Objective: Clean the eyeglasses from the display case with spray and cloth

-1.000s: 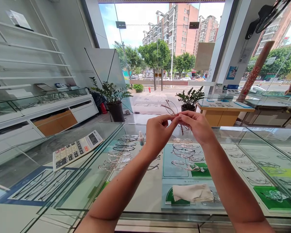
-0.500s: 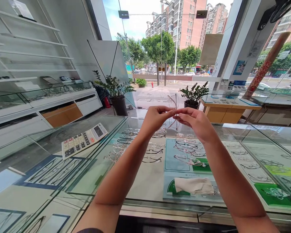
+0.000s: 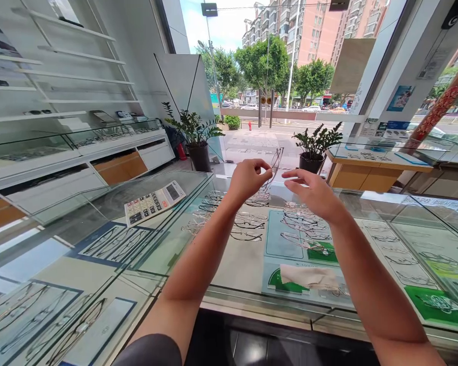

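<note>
My left hand point(image 3: 249, 178) is raised over the glass counter point(image 3: 236, 274), its fingers pinched on a thin wire-rimmed pair of glasses point(image 3: 275, 161) held up edge-on. My right hand point(image 3: 313, 193) hovers just to the right of the glasses with its fingers loosely apart, holding nothing. Under both hands, several glasses frames point(image 3: 248, 223) lie in rows inside the counter. A folded white cleaning cloth point(image 3: 309, 277) rests on the glass nearer to me.
A calculator point(image 3: 154, 202) lies on the counter to the left. Two potted plants point(image 3: 196, 137) point(image 3: 315, 147) stand on the floor beyond the counter. White wall shelves point(image 3: 61, 76) and a display cabinet line the left side. A wooden-fronted counter point(image 3: 370, 168) stands at right.
My right hand has let go of the glasses and drawn slightly to the right; the left hand alone holds them now. The view has shifted downward and right.
</note>
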The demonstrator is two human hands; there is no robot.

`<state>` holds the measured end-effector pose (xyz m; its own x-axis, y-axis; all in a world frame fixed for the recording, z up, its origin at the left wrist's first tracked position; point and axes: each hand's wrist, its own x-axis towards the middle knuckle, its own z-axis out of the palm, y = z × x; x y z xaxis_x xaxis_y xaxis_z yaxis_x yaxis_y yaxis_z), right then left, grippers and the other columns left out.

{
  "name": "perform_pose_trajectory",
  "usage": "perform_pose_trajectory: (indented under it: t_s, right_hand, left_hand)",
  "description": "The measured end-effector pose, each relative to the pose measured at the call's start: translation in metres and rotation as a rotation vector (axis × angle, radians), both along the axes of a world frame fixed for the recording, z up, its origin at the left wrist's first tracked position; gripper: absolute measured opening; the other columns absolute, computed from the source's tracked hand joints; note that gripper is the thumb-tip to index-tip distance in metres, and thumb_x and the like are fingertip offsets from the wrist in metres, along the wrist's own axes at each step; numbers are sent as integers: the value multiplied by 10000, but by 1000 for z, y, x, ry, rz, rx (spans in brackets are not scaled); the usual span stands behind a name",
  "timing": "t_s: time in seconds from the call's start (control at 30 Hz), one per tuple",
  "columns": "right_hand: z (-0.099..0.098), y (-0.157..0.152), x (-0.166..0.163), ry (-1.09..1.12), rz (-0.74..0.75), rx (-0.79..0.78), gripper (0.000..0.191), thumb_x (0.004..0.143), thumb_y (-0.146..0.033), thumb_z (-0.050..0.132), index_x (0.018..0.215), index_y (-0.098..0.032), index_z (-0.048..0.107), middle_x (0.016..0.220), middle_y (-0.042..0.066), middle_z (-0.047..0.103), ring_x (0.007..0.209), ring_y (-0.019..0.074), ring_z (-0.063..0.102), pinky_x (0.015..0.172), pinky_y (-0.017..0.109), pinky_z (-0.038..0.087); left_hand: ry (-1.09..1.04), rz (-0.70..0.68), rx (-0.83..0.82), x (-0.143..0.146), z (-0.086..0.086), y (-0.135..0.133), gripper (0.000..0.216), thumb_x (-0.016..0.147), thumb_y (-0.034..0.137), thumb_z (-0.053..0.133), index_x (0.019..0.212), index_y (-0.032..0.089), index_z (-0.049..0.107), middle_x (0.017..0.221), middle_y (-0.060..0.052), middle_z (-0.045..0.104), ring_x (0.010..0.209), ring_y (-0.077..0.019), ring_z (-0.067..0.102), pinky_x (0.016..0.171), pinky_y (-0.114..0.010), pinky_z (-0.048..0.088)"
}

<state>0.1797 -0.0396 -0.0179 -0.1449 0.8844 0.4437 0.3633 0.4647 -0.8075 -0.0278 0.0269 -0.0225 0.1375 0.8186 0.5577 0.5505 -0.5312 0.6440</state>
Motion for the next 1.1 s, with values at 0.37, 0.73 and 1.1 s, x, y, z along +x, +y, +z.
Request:
perform_pose_trajectory:
  t_s: [0.37, 0.73, 1.1]
  right_hand:
    - [-101, 15, 51, -155, -291, 137, 593, 970, -460, 612, 581, -265, 208, 606, -60, 145, 595, 117, 161, 569, 337, 174]
    - [-109, 19, 45, -148, -263, 95, 584, 985, -476, 587, 598, -263, 206, 626, -50, 145, 611, 119, 163, 576, 330, 168]
    - [-112, 15, 35, -166, -197, 56, 586, 997, -460, 573, 578, -261, 215, 573, -58, 162, 584, 121, 172, 561, 332, 183]
  left_hand:
    - [717, -15, 140, -37, -92, 47, 183, 973, 267, 672, 972, 223, 850, 1035, -122, 729, 1087, -324, 610, 968, -485, 440]
    - [881, -49, 100, -28, -126, 57, 190, 927, 207, 706, 799, 223, 845, 1654, -101, 558, 1630, -433, 300, 1278, -674, 233]
    - [970, 22, 30, -30, -128, 61, 184, 869, 147, 728, 730, 205, 833, 1685, -102, 533, 1668, -455, 240, 1301, -722, 187]
